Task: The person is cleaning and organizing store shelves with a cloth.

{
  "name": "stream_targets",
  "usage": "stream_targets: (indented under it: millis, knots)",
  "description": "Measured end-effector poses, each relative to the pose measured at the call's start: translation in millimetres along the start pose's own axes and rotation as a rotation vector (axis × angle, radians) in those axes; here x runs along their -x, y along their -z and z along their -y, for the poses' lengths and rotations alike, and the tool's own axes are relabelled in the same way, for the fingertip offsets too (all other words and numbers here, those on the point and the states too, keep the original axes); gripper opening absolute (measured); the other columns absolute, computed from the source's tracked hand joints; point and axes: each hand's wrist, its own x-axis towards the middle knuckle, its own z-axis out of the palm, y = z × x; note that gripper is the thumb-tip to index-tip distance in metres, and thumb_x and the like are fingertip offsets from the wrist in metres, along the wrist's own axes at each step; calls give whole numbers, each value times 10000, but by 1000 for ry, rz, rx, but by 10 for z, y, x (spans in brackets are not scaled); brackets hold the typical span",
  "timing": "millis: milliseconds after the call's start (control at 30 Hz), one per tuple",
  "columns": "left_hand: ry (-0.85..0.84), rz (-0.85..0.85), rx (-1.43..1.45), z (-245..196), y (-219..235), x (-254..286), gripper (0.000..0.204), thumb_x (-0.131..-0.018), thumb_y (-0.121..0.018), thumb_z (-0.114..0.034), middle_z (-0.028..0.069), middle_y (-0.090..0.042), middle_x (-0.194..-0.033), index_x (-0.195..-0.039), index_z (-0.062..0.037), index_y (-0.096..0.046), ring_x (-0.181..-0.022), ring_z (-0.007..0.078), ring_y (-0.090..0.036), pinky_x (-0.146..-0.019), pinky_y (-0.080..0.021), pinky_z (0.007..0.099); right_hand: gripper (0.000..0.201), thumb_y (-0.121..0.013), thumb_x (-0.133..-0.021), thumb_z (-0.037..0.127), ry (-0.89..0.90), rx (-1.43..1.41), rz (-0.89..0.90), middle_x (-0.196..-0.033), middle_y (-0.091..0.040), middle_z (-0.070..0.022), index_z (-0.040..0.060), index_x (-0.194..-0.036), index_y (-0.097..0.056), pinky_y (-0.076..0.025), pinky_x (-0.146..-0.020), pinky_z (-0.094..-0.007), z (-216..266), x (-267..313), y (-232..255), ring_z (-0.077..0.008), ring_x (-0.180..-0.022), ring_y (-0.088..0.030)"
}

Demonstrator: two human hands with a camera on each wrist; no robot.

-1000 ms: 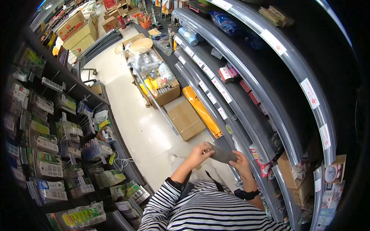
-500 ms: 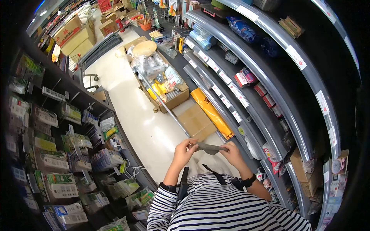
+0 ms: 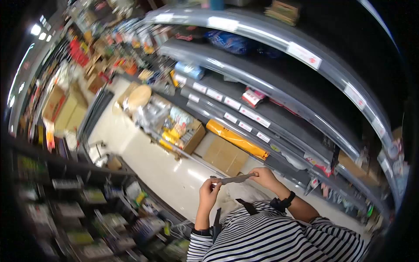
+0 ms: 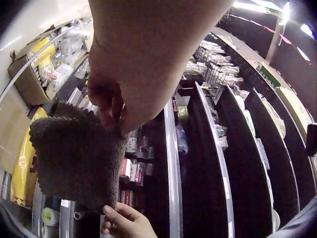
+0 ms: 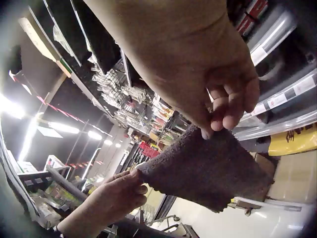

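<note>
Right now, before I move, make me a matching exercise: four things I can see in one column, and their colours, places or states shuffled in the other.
Things:
1. Cloth
2. Carton
3. Long pack
4. Shirt

Descriptions:
A. Orange-yellow
B. Striped
C. Held by the left hand and right hand
D. Open-topped and loaded

Pairs: 1-C, 2-D, 3-A, 4-B

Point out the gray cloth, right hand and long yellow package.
Gray cloth (image 4: pixel 77 161): left wrist view, middle of its face.
Right hand (image 3: pixel 265 178): head view, its middle.
Long yellow package (image 3: pixel 235 139): head view, its middle.
</note>
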Motion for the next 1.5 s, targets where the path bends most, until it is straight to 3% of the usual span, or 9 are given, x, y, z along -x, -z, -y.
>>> stream_targets:
  millis: [233, 367, 433, 600, 867, 900, 967, 1300, 1500]
  knots:
    - [-130, 1, -64, -15, 192, -707, 128, -827, -640, -41, 92, -514, -1175, -889, 16, -544, -761, 138, -571, -618, -468, 242, 185, -710, -719, 218, 52, -40, -64, -775, -648, -142, 69, -818, -662, -477, -662, -406, 139, -435, 72, -306, -753, -627]
    - [-234, 41, -169, -224, 108, -1085, 136, -808, -676, -53, 77, -516, -1025, -854, 2, -560, -740, 146, -552, -596, -453, 235, 207, -718, -707, 220, 114, -37, -93, -800, -649, -151, 47, -798, -649, -475, -678, -413, 161, -605, 260, -317, -775, -623]
    - [-186, 38, -250, -304, -5, -1232, 131, -807, -687, -58, 42, -532, -823, -823, 5, -573, -643, 117, -521, -557, -431, 238, 213, -712, -718, 225, -17, -6, -107, -810, -650, -150, 53, -826, -648, -479, -688, -414, 122, -643, 351, -317, -781, -625]
    - [14, 303, -54, -652, -365, -1409, 139, -854, -653, -115, 15, -549, -613, -837, 0, -578, -526, 89, -519, -489, -439, 230, 216, -661, -753, 231, -31, -4, -411, -783, -662, -126, 94, -920, -651, -497, -659, -405, -202, -473, 409, -309, -728, -643]
    - [-27, 719, -19, -644, -640, -1794, 123, -900, -562, -74, 132, -639, -697, -937, 31, -508, -558, 151, -600, -521, -485, 256, 218, -549, -861, 209, -226, -150, -568, -678, -675, -22, 82, -1024, -618, -505, -585, -293, -171, 3, 427, -160, -598, -658]
    - [-41, 752, -26, -676, -634, -1828, 123, -900, -562, -74, 132, -639, -697, -937, 31, -508, -558, 151, -600, -521, -485, 256, 218, -549, -861, 209, -243, -154, -600, -678, -675, -22, 82, -1024, -618, -505, -585, -293, -128, 51, 381, -160, -598, -658]
    - [4, 820, -28, -758, -637, -1870, 134, -901, -561, -74, 143, -648, -717, -953, 35, -502, -576, 167, -620, -524, -486, 254, 246, -569, -846, 247, -283, -379, -613, -767, -675, -93, 102, -1038, -621, -492, -669, -400, -31, 163, 282, -288, -745, -643]
    - [-15, 1111, -110, -703, -499, -1934, 147, -926, -526, -100, 182, -660, -768, -989, 8, -448, -532, 186, -618, -473, -462, 250, 234, -556, -849, 251, -430, -304, -871, -777, -685, -43, 143, -1047, -618, -502, -664, -401, 256, 382, -559, -300, -703, -640]
    - [-34, 1338, -150, -421, -678, -1735, 169, -939, -497, -109, 198, -659, -800, -1028, 10, -415, -525, 193, -618, -448, -450, 240, 174, -541, -884, 145, -543, -611, -1020, -765, -685, -79, 87, -1032, -612, -524, -606, -356, 570, 852, -969, -212, -637, -674]
